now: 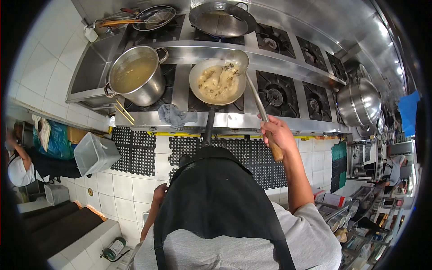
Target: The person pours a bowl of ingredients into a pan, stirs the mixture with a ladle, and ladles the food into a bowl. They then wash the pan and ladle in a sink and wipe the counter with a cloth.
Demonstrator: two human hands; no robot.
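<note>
My right hand [278, 130] is wrapped round the wooden-ended handle of a long metal ladle [257, 96]. The ladle's bowl is tilted over the far right part of a frying pan [194, 92], and creamy food with dark bits [216, 84] runs from it into the pan. The pan rests on a front burner, its dark handle pointing towards my body. Down beside my apron hangs my left hand [160, 192], away from the stove; its fingers are too small and partly hidden to read.
Left of the pan stands a big steel pot [148, 87] of cloudy liquid. A grey cloth [173, 114] and chopsticks [124, 111] lie along the stove edge. A wide dark pan [222, 22] sits behind. A plastic bin [96, 153] and a co-worker [24, 166] are at left.
</note>
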